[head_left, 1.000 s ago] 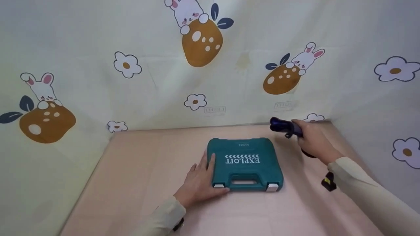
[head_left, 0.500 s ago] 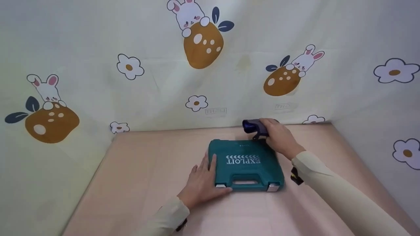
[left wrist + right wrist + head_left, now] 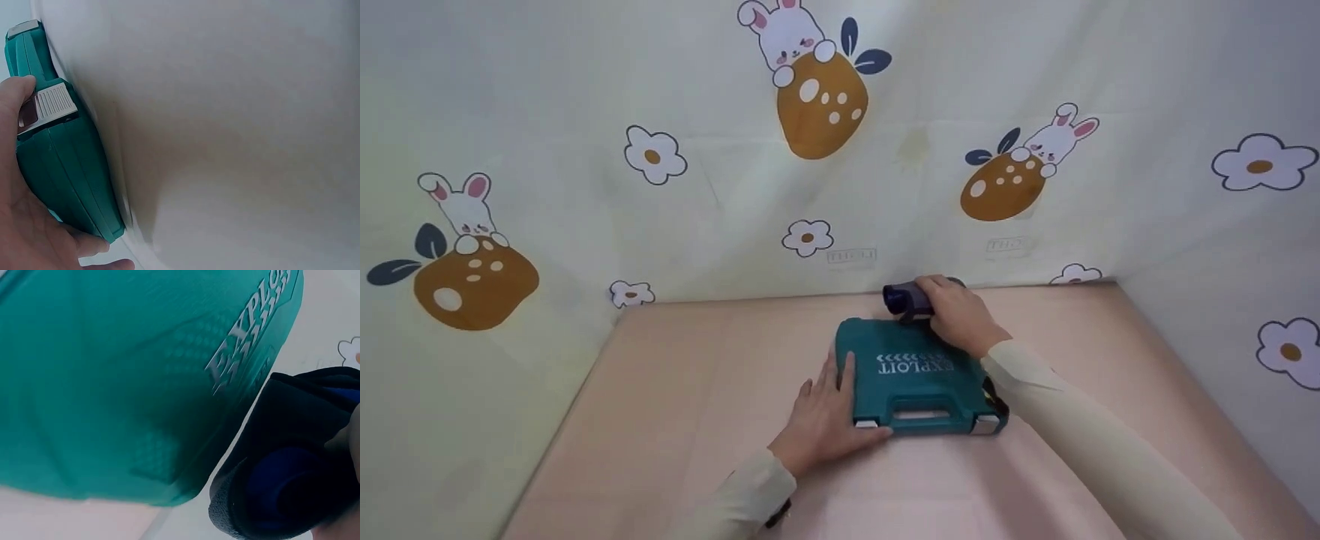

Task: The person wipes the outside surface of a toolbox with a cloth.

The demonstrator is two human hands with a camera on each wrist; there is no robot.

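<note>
A green tool case (image 3: 911,375) with white EXPLOIT lettering, upside down to me, lies on the table. My left hand (image 3: 821,416) rests against its near left corner in the head view. The thumb lies along the front by a silver latch (image 3: 53,104), and the fingers stretch along the side. At the far edge of the case, my right hand (image 3: 962,311) grips a dark, tube-shaped sleeve (image 3: 911,298) with a blue lining. The right wrist view shows the hollow end of the sleeve (image 3: 281,489) close beside the case. My right palm hides part of the sleeve.
A pale pinkish table (image 3: 712,390) lies under the case. Behind it hangs a cream cloth (image 3: 720,217) printed with rabbits, orange fruit and flowers, which also covers both sides.
My right hand has carried the dark sleeve leftward, from right of the case to its far edge, and the forearm now overlaps the case's right side. My left hand has stayed on the case.
</note>
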